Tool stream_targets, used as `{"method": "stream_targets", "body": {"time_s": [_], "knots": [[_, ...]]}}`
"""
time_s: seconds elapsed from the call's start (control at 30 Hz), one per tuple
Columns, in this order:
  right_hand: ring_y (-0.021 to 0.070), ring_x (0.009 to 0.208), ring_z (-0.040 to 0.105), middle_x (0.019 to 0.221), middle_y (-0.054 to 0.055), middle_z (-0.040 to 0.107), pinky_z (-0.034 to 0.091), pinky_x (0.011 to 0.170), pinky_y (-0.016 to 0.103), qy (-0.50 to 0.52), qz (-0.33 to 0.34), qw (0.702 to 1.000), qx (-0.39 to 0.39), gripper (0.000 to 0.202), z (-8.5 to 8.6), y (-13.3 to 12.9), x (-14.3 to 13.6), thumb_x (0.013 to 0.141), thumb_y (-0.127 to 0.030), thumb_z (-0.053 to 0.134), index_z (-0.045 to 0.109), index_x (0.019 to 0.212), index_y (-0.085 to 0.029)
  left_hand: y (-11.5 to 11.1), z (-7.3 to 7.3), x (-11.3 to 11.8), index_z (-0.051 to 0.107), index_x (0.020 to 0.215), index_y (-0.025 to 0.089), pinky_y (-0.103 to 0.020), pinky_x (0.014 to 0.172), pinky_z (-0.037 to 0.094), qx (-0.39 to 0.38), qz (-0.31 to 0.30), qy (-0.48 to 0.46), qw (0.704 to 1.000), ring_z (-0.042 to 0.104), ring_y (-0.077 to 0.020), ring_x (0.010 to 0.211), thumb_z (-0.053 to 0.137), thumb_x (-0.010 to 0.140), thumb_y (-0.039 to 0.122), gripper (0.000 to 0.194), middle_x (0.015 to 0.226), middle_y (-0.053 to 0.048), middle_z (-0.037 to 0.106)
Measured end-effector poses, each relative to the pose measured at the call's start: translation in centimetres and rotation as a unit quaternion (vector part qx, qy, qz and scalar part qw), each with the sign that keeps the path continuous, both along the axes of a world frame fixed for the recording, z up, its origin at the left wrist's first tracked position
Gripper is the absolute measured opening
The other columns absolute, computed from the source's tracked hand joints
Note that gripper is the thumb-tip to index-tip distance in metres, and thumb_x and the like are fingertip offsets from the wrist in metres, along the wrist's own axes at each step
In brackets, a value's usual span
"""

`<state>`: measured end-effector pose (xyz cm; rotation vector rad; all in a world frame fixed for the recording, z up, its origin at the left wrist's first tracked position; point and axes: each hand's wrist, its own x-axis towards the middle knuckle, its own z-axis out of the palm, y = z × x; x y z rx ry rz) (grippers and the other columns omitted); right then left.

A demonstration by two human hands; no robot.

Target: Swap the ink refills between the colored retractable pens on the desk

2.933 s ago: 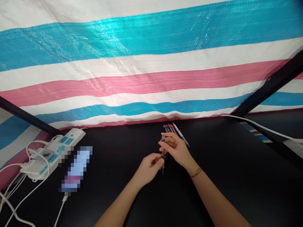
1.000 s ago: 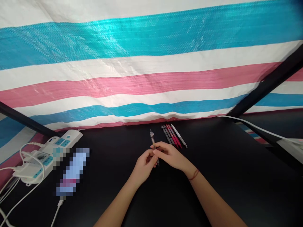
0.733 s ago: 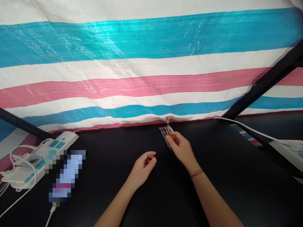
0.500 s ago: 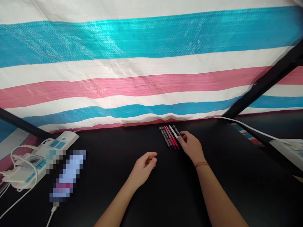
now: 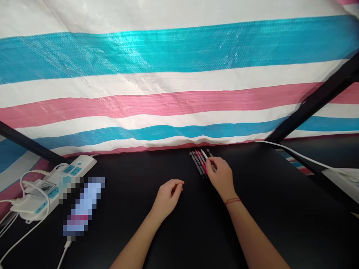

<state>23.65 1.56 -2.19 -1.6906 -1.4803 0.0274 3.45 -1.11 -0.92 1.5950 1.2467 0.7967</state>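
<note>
Several pens (image 5: 198,163), grey, red and white, lie side by side on the black table (image 5: 126,194) near its back edge. My right hand (image 5: 220,175) is over the right end of this row, its thumb and fingers pinched at the white pen (image 5: 204,154); whether the pen is gripped or only touched is hidden. The dark pen (image 5: 209,152) at the far right of the row is partly covered by the same hand. My left hand (image 5: 169,195) rests on the table to the left and nearer, fingers curled with thumb and fingertips together, nothing visible in them.
On the left are a white power strip (image 5: 81,164) with plugs and cables, and a blurred-out phone (image 5: 86,203) on a charging cable. A striped sheet (image 5: 179,82) hangs behind the table. At right, a white cable (image 5: 303,152) runs to a white box (image 5: 343,183).
My right hand has moved left, from the dark pen at the end of the row onto the white pen. My left hand has closed slightly. The view has shifted a little.
</note>
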Motion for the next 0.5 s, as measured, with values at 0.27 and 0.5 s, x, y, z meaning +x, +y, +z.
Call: {"method": "stream_targets", "body": {"time_s": [0.27,0.5], "knots": [[0.0172,0.057,0.057,0.061,0.002,0.061,0.035,0.053,0.026,-0.039,0.235,0.962,-0.13,0.02,-0.6,-1.9,-6.7,0.085,-0.021,0.042,0.057,0.073,-0.021,1.3,-0.6,-0.2,0.062,0.086,0.018,-0.024,0.05,0.043,0.035,0.038,0.025,0.998,0.054,-0.0138,0.054,0.044,0.085,0.033,0.024,0.068,-0.002,0.058],[0.0203,0.068,0.065,0.078,0.008,0.071,0.032,0.054,0.026,-0.208,0.205,0.921,-0.256,0.02,0.3,-1.0,-7.6,0.085,-0.02,0.043,0.062,0.09,-0.017,2.8,-1.1,-0.3,0.056,0.072,0.019,-0.029,0.067,0.043,0.181,-0.015,0.182,0.966,0.055,-0.0174,0.068,0.038,0.082,0.019,0.02,0.073,-0.003,0.06]]}}
